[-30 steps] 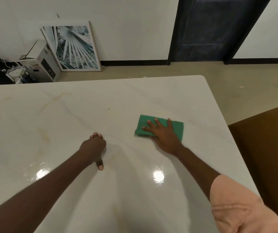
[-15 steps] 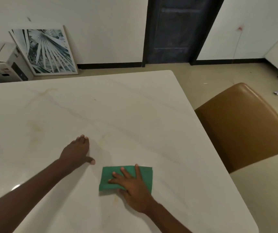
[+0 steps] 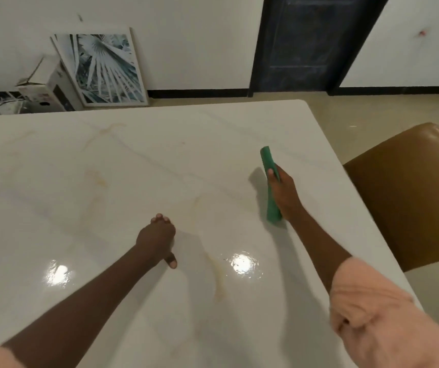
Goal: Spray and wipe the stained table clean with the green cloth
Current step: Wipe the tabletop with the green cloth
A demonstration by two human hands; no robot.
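Two hands are showing over the desk (image 3: 53,195), and I am reading them from nearest outward. Closest to me, yellowish-brown streaks (image 3: 218,282) are lying on the glossy white marble beside two bright reflections of light. My left hand (image 3: 157,241) is resting on the desk near its middle, its fingers (image 3: 160,218) bunched together and curled down onto the surface, thumb sticking back toward me, holding nothing. Further right, my right hand (image 3: 283,193) is gripping the green cloth (image 3: 270,181), thumb lying across its face and the other fingers wrapping behind it. I am seeing the cloth edge-on, standing nearly upright, its lower end at or just above the desk; I cannot tell if it is touching. More faint streaks are crossing the far half of the desk. A brown chair (image 3: 412,195) is sitting just beside the desk's right edge. Beyond, a framed palm print (image 3: 104,70) and a cardboard box (image 3: 45,91) are leaning by the wall, with a dark door (image 3: 311,41) further right.
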